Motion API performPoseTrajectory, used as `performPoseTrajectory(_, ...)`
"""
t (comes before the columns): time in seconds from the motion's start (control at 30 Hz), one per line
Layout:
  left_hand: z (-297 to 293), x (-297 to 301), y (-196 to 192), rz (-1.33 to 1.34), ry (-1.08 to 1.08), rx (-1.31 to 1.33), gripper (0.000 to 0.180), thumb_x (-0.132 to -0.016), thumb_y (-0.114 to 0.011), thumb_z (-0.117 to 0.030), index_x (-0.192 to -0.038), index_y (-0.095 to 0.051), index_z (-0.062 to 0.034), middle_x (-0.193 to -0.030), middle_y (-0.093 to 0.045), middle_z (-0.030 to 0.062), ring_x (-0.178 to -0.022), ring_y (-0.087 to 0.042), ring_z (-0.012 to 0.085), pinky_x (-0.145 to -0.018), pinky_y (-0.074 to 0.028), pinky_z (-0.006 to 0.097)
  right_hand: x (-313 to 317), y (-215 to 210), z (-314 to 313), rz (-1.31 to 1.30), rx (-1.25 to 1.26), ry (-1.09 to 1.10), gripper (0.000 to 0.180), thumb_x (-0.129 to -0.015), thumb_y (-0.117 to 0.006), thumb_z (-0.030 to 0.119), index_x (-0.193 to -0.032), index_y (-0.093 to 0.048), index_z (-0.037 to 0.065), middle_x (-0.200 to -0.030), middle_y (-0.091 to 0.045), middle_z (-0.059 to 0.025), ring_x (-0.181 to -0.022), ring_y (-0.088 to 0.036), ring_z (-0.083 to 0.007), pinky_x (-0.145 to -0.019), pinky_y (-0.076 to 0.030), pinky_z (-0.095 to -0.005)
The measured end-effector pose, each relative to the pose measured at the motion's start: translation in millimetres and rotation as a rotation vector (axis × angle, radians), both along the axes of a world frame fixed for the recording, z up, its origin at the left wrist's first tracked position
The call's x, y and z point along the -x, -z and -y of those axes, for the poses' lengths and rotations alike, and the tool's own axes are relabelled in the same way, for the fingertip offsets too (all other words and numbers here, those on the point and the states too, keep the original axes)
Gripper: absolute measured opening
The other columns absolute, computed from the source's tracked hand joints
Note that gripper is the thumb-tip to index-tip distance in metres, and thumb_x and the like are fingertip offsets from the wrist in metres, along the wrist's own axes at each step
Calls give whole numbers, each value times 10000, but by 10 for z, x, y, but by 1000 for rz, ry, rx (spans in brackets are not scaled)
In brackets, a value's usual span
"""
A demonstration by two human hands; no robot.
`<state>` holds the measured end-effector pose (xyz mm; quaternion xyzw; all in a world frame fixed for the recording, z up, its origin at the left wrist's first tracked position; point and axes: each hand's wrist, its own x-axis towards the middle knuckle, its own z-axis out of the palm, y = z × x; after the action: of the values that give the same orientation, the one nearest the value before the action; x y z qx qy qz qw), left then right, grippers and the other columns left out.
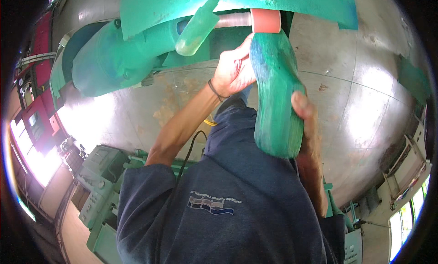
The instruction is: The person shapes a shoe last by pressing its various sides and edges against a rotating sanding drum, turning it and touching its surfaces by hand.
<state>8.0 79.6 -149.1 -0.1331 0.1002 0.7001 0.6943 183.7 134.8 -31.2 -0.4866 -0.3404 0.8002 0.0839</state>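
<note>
A long green block (276, 99), curved like a shoe last and with a bluish patch near its top, lies between my two hands. Its upper end meets a salmon-red sanding drum (266, 21) on a metal spindle (233, 20); whether they touch I cannot fully tell. My left hand (235, 70) grips the block's upper left side near the drum, its fingertips partly hidden behind it. On the lower right edge, my right hand (308, 113) is closed round the block, the thumb showing on top and the other fingers out of sight.
Over the drum hangs a green hood (310, 6). A rounded pale-green lamp-like piece (196, 33) hangs left of it. A bulky green machine housing (114, 58) fills the upper left. Green machinery (102, 172) stands at lower left. Grey tiled floor (340, 90) spreads around.
</note>
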Motion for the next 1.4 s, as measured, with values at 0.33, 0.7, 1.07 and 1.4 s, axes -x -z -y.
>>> performPoseTrajectory(0.33, 633, -272, 28, 156, 213, 22, 826, -1003, -230, -651, -1526, -306, -16, -1550, -369, 181, -1432, -352, 321, -1198, -235, 513, -463, 605, 632, -127, -221, -55, 1129, -629, -916, 253, -1474, -232, -54, -1371, -443, -173, -1276, -463, -263, -1088, -372, -399)
performPoseTrajectory(0.7, 1129, -757, 71, 62, 120, 61, 1051, -892, -234, -820, -1523, -292, 18, -1567, -327, 197, -1459, -279, 342, -1223, -135, 499, -668, 914, 889, -258, -350, -38, 949, -717, -866, 142, -1435, -279, -60, -1313, -516, -175, -1210, -533, -241, -1032, -437, -370)
performPoseTrajectory(1.07, 1242, -963, -130, -31, 108, 26, 1028, -895, -317, -806, -1477, -358, 40, -1507, -421, 185, -1378, -400, 315, -1186, -250, 440, -968, 801, 966, -353, -203, -11, 930, -764, -834, 142, -1469, -256, -41, -1308, -525, -190, -1206, -544, -247, -1037, -447, -378)
performPoseTrajectory(1.4, 771, -715, -321, -641, 22, 192, 360, -985, -623, -203, -1262, -510, -3, -1179, -642, 65, -1069, -651, 178, -890, -565, 340, -901, 646, 662, -337, 10, -75, 822, -846, -748, 369, -1412, -325, -51, -1200, -591, -219, -1014, -650, -291, -834, -571, -390)
